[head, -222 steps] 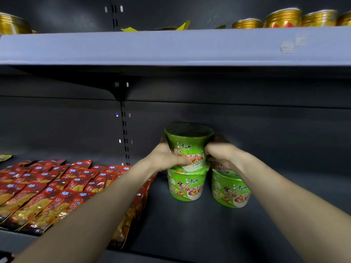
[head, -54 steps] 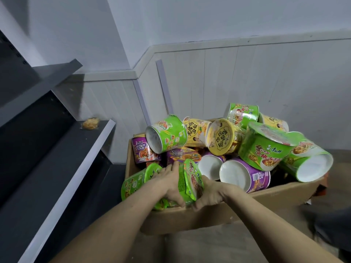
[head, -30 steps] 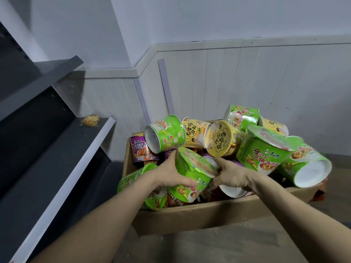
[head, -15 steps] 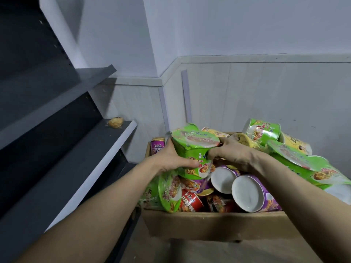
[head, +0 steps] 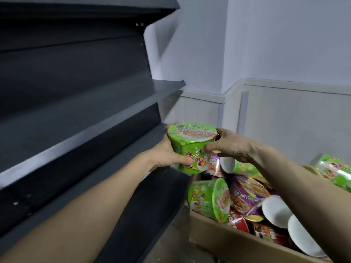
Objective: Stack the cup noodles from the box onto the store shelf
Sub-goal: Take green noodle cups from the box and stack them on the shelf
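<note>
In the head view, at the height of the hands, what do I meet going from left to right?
Dark shelf, left hand, held green cup noodle, right hand, green cup at the far right.

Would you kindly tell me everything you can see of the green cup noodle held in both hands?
The green cup noodle is a round tub, wider at the top, wrapped in glossy film. It has red and white Chinese print and a noodle picture on its flat lid. It is roughly upright, lid up, in the air at the left edge of the cardboard box. The left hand grips its left side, and the right hand grips its right rim and side.
</note>
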Motion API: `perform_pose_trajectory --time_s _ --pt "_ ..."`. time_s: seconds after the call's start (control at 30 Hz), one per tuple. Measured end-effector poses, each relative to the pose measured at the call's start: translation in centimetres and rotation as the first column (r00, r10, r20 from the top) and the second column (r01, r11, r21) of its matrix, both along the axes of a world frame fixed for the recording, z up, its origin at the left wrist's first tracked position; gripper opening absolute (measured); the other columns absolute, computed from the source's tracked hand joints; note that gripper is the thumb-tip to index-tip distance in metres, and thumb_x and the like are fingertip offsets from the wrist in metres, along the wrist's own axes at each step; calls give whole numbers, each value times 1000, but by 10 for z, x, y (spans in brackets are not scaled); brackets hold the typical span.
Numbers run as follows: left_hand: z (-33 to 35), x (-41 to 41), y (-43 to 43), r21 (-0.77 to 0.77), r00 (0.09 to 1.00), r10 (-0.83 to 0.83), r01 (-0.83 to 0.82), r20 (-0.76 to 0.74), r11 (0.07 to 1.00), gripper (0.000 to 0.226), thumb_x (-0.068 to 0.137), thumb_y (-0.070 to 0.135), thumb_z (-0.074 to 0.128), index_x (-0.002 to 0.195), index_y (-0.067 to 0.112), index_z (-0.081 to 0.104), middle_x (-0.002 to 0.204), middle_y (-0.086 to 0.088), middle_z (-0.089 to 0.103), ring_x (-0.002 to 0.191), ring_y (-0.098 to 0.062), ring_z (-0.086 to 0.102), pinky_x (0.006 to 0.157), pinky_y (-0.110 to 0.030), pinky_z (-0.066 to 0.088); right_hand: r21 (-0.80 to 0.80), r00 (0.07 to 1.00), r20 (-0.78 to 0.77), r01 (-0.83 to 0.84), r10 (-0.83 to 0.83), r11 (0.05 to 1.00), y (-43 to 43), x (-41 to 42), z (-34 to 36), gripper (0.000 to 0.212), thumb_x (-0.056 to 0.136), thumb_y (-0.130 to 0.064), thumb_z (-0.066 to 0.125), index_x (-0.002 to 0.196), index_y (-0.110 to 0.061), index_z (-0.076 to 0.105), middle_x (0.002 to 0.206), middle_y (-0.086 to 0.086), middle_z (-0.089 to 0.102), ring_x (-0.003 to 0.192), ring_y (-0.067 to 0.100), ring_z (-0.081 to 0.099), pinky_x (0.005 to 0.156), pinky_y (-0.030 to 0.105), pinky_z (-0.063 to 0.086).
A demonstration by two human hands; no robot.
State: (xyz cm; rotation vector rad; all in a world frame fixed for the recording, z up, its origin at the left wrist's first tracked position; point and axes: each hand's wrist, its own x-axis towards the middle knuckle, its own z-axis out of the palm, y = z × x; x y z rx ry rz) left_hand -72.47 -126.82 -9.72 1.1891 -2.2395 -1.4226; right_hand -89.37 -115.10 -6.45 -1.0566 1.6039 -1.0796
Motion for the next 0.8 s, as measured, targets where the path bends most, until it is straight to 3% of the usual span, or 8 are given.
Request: perform_pose_trajectory --time_s 0.1,0.17,0.27,0.4,0.47,0.6,0.7,0.8 --pt "15 49 -2 -39 997 81 -82 -14 996 98 60 19 92 134 16 28 126 8 52 116 -8 53 96 -24 46 -2 995 -69 -76 76 997 -21 41 13 61 57 -15 83 111 -13 55 114 11 65 105 27 62 95 42 50" --pt "24 85 -4 -49 990 139 -140 -28 989 111 53 25 94 140 13 26 129 7 53 118 -9 53 101 -28 46 -25 986 -95 -139 136 990 -33 70 21 43 72 -6 76 107 -19 55 108 4 64 102 20 58 91 37 46" --pt "37 144 -2 -64 976 210 -213 -62 975 130 32 41 92 142 17 26 127 8 56 117 -10 57 101 -35 49 -56 968 -105 -234 227 971 -48 119 35 32 78 6 67 91 -21 56 91 -4 65 88 12 59 70 21 46" --pt "56 228 8 -82 946 311 -318 -87 945 101 54 22 94 133 18 30 120 10 58 111 -7 59 99 -31 49 -95 920 -163 -373 356 923 -59 198 54 35 71 7 71 95 -18 62 99 2 72 93 13 65 82 24 52" --pt "65 273 15 -118 925 369 -379 -94 918 100 55 22 94 131 20 30 122 9 57 113 -9 58 101 -32 49 -100 898 -175 -424 404 900 -61 239 64 36 75 10 68 101 -16 63 98 1 71 90 11 65 75 17 51" --pt "81 364 32 -169 876 471 -482 -104 860 104 57 23 93 139 18 29 124 7 57 114 -10 58 101 -32 49 -105 862 -206 -490 463 865 -63 325 78 46 68 -4 76 106 -24 60 104 0 70 105 20 62 97 41 49" --pt "92 428 51 -180 841 527 -542 -125 821 104 57 22 93 139 18 29 124 7 58 113 -10 59 99 -32 50 -134 830 -205 -549 519 825 -59 387 88 39 74 -1 72 99 -26 56 100 -4 68 98 13 61 90 33 47" --pt "99 488 70 -171 806 573 -591 -147 788 98 60 18 92 134 19 29 120 9 57 110 -9 58 95 -28 50 -153 777 -178 -628 604 763 -52 447 97 36 78 7 67 94 -23 56 93 -5 68 86 7 63 70 21 49"
